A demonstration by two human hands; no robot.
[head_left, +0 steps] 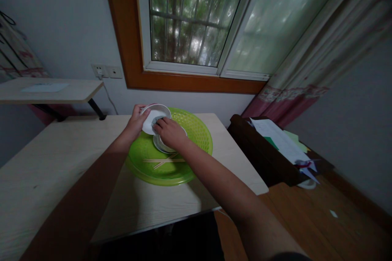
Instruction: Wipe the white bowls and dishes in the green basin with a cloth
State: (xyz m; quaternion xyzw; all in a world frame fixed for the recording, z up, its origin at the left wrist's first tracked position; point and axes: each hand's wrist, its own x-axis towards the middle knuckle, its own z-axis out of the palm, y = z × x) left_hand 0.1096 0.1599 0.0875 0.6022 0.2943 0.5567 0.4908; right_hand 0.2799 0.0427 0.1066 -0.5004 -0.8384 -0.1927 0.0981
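Note:
A white bowl point(147, 125) is tipped up with its inside towards me. My left hand point(137, 119) grips it at the left rim, thumb over the edge. Inside the bowl, the bent fingers of my right hand point(170, 131) press against a small grey-green patch, perhaps a cloth; I cannot make out which. Below my right hand, more white dishes point(161, 145) sit in a round bright green plastic basket point(199, 128), partly covered by the hand. Several pale chopsticks point(163, 160) lie crossed in the basket's near part.
The basket stands on a pale wooden table point(214, 120). A raised shelf point(52, 91) on black legs is at the left. Beyond the table's right edge, a dark wooden piece of furniture point(254, 151) carries papers point(278, 142). A window point(196, 20) and curtain point(306, 61) are behind.

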